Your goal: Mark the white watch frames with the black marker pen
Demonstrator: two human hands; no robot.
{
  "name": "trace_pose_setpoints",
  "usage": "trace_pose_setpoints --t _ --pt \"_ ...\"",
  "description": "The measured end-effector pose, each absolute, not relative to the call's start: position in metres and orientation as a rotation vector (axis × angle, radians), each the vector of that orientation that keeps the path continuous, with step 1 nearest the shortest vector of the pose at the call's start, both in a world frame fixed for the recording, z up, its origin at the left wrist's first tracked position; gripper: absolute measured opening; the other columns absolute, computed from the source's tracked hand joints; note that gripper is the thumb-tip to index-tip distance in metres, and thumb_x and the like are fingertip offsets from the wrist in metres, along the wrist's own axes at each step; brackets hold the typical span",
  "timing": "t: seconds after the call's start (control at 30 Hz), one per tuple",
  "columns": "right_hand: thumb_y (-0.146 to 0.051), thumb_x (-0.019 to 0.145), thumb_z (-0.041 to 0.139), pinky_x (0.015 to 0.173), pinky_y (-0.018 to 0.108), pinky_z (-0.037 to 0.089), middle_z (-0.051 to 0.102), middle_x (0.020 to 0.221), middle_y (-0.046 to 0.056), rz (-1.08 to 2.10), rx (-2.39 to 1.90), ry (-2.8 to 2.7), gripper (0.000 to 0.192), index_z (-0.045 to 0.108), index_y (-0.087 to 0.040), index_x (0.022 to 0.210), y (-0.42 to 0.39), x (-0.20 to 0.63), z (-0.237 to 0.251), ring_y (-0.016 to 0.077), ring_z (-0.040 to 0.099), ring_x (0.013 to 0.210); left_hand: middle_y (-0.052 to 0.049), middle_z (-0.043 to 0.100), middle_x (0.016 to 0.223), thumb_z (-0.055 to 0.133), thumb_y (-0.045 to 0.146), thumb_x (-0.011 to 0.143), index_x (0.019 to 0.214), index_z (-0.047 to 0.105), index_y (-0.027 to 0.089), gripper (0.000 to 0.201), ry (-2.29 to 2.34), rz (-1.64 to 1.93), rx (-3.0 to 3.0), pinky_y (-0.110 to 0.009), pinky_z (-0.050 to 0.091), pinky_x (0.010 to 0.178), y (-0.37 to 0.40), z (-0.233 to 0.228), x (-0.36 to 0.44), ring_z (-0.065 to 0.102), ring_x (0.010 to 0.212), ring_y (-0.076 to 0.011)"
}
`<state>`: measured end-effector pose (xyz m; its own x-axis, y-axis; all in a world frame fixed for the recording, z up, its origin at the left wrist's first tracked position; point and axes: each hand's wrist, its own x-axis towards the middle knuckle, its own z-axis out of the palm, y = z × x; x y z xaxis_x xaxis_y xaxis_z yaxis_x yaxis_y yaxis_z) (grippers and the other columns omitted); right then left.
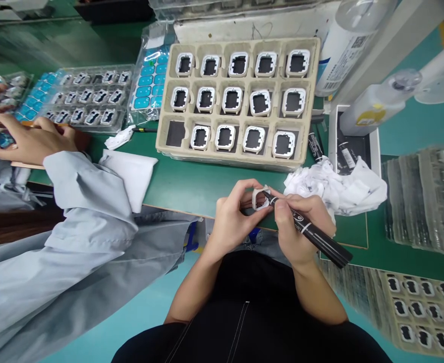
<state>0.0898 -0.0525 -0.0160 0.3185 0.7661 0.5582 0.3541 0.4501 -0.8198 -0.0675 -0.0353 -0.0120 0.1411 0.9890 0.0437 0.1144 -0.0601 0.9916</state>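
Note:
Between the thumb and fingers of my left hand (pixel 234 214) is a white watch-case frame (pixel 259 200), held just past the bench's front edge. My right hand (pixel 301 227) grips a black marker pen (pixel 320 241), its tip at the frame's inner edge; whether it touches I cannot tell. Beyond my hands lies a beige tray (pixel 229 160) with several similar white frames in its compartments. Its front left compartment (pixel 175 134) holds no frame.
Crumpled white cloths (pixel 335 186) lie right of my hands, by a white box (pixel 375 146) and a pump bottle (pixel 371 108). Stacked trays (pixel 414 201) stand farther right. At left a co-worker's hand (pixel 33 138) works near a clear tray (pixel 121 113). A folded cloth (pixel 129 174) lies between us.

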Motion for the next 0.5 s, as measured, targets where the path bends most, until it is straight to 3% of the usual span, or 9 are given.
trace_pose_setpoints --t 0.27,0.4,0.5 --pt "-0.025 0.109 0.085 0.079 0.041 0.080 0.087 0.096 0.002 0.401 -1.116 -1.261 0.014 0.073 -0.028 0.102 -0.053 0.088 -0.014 0.0292 0.091 0.092 -0.002 0.094 0.115 0.098 0.037 0.098 0.132 0.070 0.027 0.045 1.163 1.077 1.380 -0.031 0.077 0.099 -0.036 -0.012 -0.069 0.093 0.106 -0.0222" --pt "-0.025 0.110 0.083 0.089 0.049 0.082 0.080 0.082 -0.002 0.506 -0.994 -1.199 0.015 0.071 -0.028 0.103 -0.053 0.087 -0.018 0.0259 0.087 0.080 -0.003 0.094 0.114 0.108 0.039 0.088 0.127 0.068 0.025 0.057 1.105 1.086 1.273 -0.032 0.078 0.100 -0.032 -0.007 -0.070 0.094 0.107 -0.0237" --pt "-0.027 0.111 0.082 0.092 0.056 0.082 0.080 0.083 -0.001 0.551 -0.943 -1.194 0.012 0.071 -0.027 0.107 -0.055 0.088 -0.019 0.0243 0.083 0.072 -0.004 0.093 0.110 0.113 0.041 0.081 0.124 0.068 0.025 0.065 1.083 1.089 1.229 -0.032 0.078 0.098 -0.030 -0.003 -0.071 0.094 0.103 -0.0239"
